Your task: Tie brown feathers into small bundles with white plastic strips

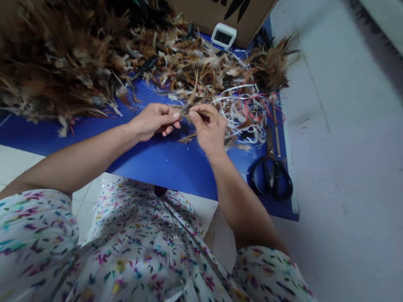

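Close together over the blue table (186,166), both my hands pinch a small brownish feather (186,109) between them. My left hand (157,121) grips one end with thumb and forefinger, its other fingers curled loosely. Thumb and forefinger of my right hand (210,128) hold the other side. Loose brown and white feathers (184,61) lie spread just beyond my hands. Beside my right hand is a tangle of white strings (248,108) with some pinkish-red strands among them.
A big heap of brown feathers (73,52) fills the left; another bundle (273,66) lies back right. Black-handled scissors (271,175) and a thin stick (276,124) rest near the right edge. Behind stand a white digital clock (223,35) and a cardboard box (213,5).
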Motion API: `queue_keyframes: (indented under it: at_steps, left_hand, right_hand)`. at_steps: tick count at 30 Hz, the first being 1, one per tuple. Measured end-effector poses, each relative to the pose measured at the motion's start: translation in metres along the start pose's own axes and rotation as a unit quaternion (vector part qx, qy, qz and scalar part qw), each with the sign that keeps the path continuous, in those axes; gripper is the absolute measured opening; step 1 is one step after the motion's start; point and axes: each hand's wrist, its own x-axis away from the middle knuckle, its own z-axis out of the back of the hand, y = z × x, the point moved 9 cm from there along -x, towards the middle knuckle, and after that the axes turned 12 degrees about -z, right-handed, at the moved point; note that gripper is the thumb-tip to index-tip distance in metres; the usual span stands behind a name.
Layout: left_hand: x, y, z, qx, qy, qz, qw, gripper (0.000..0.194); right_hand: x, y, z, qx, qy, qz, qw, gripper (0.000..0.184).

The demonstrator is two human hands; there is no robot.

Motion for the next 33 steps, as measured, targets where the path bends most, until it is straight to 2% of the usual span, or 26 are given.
queue_keyframes:
  at_steps: [7, 19, 27, 33]
  left_hand:
    - [0.0018, 0.0015, -0.0019, 0.0, 0.002, 0.005, 1.0, 0.033]
    - [0.0014, 0.0024, -0.0033, -0.021, -0.01, 0.005, 1.0, 0.035]
    - [0.0011, 0.0006, -0.0026, -0.029, -0.011, 0.006, 0.999, 0.03]
    - [-0.0003, 0.0018, -0.0021, -0.042, -0.019, -0.01, 0.999, 0.033]
  right_hand:
    - [-0.0006, 0.001, -0.0019, 0.017, 0.0, -0.013, 1.0, 0.035]
    - [0.0013, -0.0004, -0.005, 0.03, -0.013, -0.01, 0.999, 0.029]
    - [0.0017, -0.006, -0.0058, 0.041, -0.02, 0.017, 0.999, 0.017]
    - [0.0015, -0.0069, -0.0072, 0.049, -0.029, 0.01, 0.998, 0.019]
